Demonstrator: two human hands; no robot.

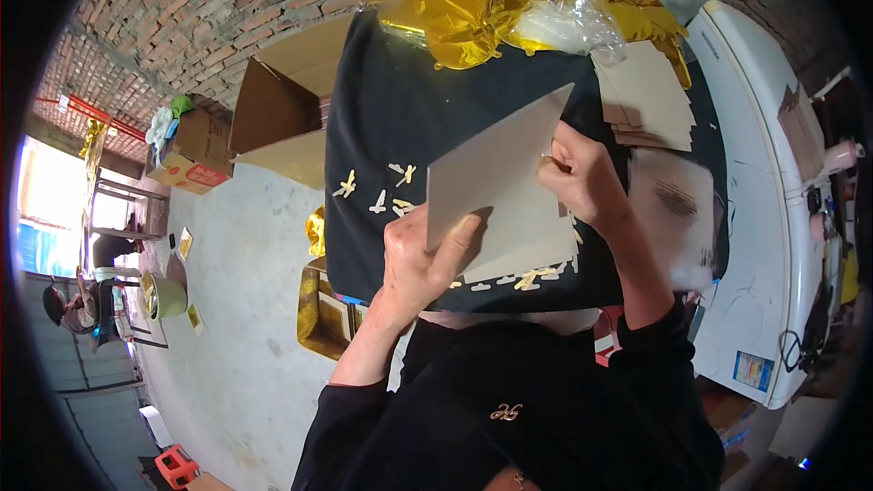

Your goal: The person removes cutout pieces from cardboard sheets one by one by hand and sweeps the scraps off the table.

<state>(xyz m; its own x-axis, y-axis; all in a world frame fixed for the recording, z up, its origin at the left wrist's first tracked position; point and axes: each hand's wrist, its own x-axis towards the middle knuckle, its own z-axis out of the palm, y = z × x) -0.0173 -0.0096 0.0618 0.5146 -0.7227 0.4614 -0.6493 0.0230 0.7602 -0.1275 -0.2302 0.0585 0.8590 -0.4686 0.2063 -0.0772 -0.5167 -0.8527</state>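
Observation:
My left hand [427, 250] grips the lower left edge of a grey-white board [496, 173], thumb on its near face. The board is tilted above the black-covered table [382, 109]. At its right edge my right hand [577, 173] has its fingers curled together; what they hold, if anything, is hidden. Below the board, another pale sheet [536, 250] lies on the cloth. Small cream-coloured pieces [377, 203] are scattered left of my left hand, and more [536, 278] lie along the near table edge.
Gold foil [446, 0] and clear plastic [568, 18] lie at the far edge. Brown cards [641, 95] and a clear bag [673, 209] are at the right, beside a white fridge [746, 218]. Open cartons [277, 109] stand left. A person [77, 309] is far left.

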